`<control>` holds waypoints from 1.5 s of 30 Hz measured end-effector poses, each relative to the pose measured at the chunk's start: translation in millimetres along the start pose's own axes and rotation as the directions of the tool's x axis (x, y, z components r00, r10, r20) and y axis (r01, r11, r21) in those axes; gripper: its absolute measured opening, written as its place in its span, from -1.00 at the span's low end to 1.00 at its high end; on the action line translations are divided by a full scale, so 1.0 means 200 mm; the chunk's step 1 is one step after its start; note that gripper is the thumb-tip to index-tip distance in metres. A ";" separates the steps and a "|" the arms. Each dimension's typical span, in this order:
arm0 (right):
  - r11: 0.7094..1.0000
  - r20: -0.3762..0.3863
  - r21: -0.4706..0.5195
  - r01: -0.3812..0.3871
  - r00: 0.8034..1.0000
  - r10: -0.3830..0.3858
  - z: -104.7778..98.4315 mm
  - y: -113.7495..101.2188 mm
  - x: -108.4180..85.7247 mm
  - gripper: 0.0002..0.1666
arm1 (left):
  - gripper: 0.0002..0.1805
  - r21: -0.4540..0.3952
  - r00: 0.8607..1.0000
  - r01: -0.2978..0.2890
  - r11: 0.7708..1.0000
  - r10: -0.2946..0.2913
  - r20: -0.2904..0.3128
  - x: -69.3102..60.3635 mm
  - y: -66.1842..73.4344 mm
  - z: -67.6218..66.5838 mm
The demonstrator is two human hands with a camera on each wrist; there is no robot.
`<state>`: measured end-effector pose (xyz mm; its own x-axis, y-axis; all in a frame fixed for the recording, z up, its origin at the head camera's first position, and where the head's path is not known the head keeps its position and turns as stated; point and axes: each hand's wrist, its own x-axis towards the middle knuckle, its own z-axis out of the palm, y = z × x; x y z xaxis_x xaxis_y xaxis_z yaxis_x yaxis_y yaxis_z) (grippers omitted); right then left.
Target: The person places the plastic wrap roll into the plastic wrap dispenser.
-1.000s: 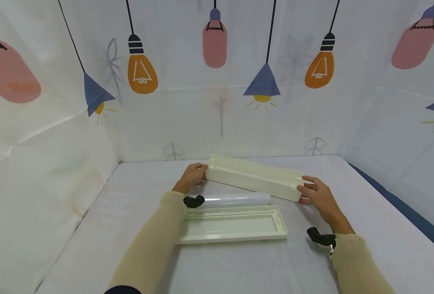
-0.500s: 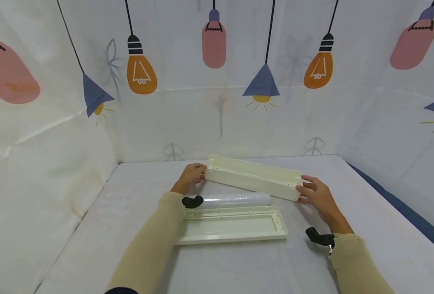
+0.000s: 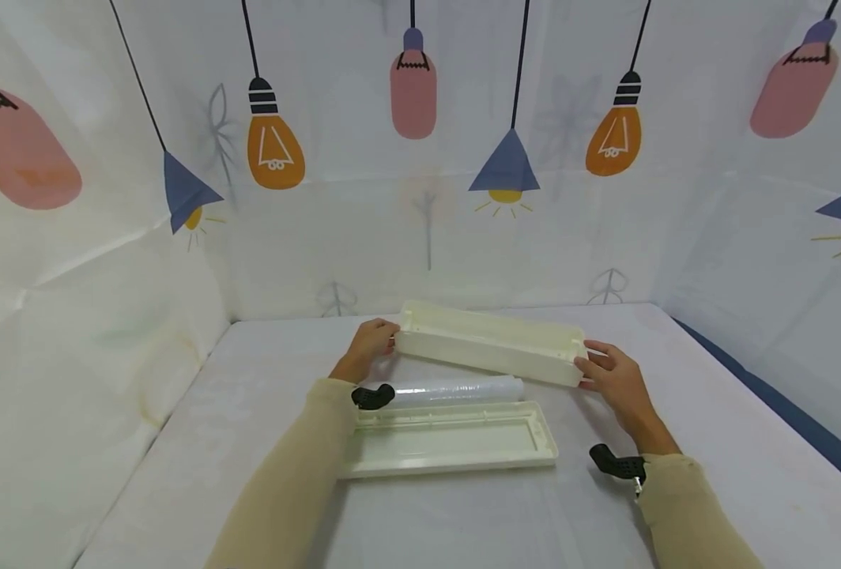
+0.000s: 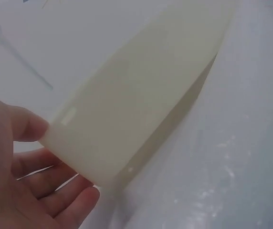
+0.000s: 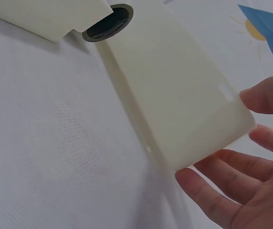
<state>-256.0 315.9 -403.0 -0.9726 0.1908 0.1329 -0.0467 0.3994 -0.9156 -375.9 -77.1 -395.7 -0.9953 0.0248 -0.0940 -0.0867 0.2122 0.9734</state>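
Note:
A long cream box (image 3: 488, 355), open at the top, is held at both ends and lies slanted, its right end nearer the person. My left hand (image 3: 368, 345) grips its left end; in the left wrist view the left hand (image 4: 36, 176) has the thumb on the side and fingers at the end edge of the box (image 4: 127, 100). The right hand (image 3: 620, 385) holds the right end; in the right wrist view this hand (image 5: 246, 167) has its thumb and fingertips on the box's (image 5: 184, 95) edges. In front lies a wrapped white roll (image 3: 463, 390).
A shallow cream tray or lid (image 3: 449, 445) lies nearest the person, in front of the roll, its left end behind the left sleeve (image 3: 285, 466). White sheets with printed lamps (image 3: 276, 152) stand around the white table (image 3: 449, 521).
The camera's view has shifted slightly. Both hands keep hold of the box ends, and the box, roll and tray stay almost where they were.

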 end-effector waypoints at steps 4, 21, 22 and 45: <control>1.000 0.002 -0.002 -0.010 1.000 0.010 0.02 0.01 -0.01 -0.27 | -0.64 -0.034 1.000 0.027 0.999 -0.027 -0.008 -0.02 0.00 0.00; 0.999 0.036 0.027 0.030 0.999 -0.031 0.09 -0.04 0.01 -0.29 | -0.41 0.007 0.999 0.043 0.999 -0.044 0.011 -0.04 0.05 -0.10; 0.999 0.038 0.025 0.034 0.999 -0.035 0.09 -0.05 0.02 -0.29 | -0.39 0.011 0.999 0.044 0.999 -0.045 0.016 -0.05 0.05 -0.11; 0.998 0.135 0.016 0.061 0.989 -0.062 0.14 -0.11 0.08 -0.29 | -0.39 -0.014 0.997 0.047 0.999 -0.046 0.063 -0.08 0.04 -0.25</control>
<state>-277.9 284.9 -392.4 -0.9896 0.0432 0.1373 -0.1092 0.3961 -0.9117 -362.3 -125.6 -376.4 -0.9854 0.0765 -0.1521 -0.1344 0.1994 0.9707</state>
